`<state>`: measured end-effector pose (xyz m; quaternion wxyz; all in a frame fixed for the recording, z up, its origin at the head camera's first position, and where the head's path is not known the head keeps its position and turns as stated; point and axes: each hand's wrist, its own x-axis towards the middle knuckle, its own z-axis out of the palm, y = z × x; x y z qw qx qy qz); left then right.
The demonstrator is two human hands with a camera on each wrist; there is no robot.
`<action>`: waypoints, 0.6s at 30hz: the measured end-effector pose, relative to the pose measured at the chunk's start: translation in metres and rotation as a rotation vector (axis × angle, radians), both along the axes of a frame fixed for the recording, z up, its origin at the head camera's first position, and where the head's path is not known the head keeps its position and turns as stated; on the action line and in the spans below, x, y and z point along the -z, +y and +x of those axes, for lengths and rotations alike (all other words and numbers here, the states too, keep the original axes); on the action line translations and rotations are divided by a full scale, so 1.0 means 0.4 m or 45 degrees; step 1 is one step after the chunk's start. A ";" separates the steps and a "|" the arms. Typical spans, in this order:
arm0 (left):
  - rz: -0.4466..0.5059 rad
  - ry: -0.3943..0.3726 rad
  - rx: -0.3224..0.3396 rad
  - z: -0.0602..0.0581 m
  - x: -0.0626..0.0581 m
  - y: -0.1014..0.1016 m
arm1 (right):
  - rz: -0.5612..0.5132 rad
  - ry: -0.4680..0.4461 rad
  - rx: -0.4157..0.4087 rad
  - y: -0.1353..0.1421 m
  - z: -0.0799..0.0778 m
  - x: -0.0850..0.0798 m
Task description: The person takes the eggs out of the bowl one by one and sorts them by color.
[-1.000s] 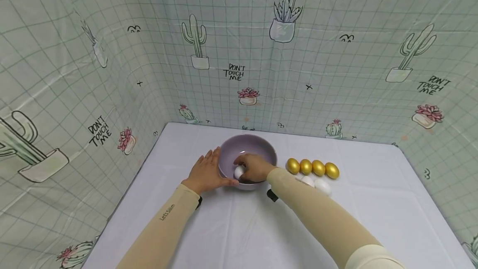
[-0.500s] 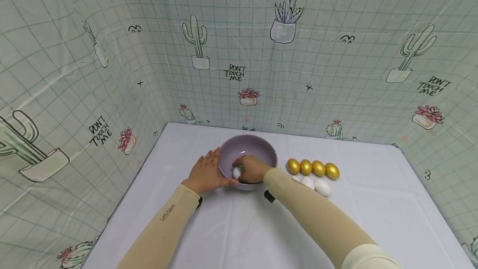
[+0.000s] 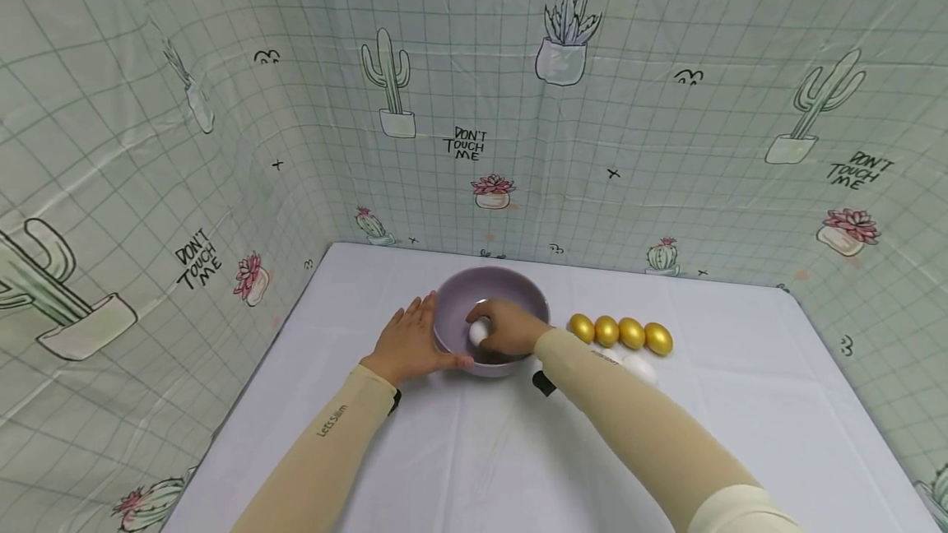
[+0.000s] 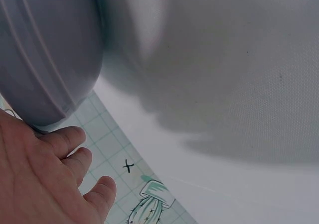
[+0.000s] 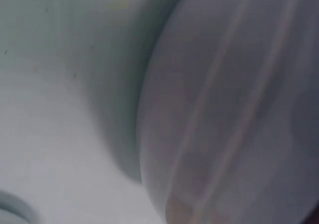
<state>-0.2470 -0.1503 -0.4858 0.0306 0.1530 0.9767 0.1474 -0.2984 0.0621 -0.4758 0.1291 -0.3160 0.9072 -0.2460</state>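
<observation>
A purple bowl [image 3: 459,286] stands on the table. My left hand [image 3: 411,344] rests against its left side in the head view, fingers spread and fairly straight, thumb along the near rim. In the left wrist view, fingers [image 4: 72,137] touch the bowl's outer wall [image 4: 55,45]. Inside the bowl, my right hand [image 3: 513,327] holds a white egg [image 3: 479,333] between thumb and fingers. Only the bowl's outer side [image 5: 209,104] fills most of the right wrist view; the right hand's grip is hidden there.
Several gold eggs [image 3: 631,333] lie in a row right of the bowl. White eggs [image 3: 641,368] lie just in front of them, partly covered by my right forearm. The white table [image 3: 474,467] backs onto a cactus-print curtain [image 3: 607,130].
Over the last half second the right hand and the white egg have shifted slightly up and to the right within the bowl. My left hand and the bowl have stayed put.
</observation>
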 end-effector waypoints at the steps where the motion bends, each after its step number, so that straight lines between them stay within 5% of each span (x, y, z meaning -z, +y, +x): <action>1: -0.007 -0.001 -0.002 0.000 0.000 0.000 | -0.002 0.008 0.002 0.006 -0.001 -0.004; 8: -0.038 -0.018 -0.001 -0.001 -0.001 0.002 | -0.075 0.007 0.047 0.047 0.004 -0.048; 18: -0.017 -0.031 -0.017 -0.003 0.006 0.001 | -0.196 -0.005 -0.025 0.100 0.013 -0.111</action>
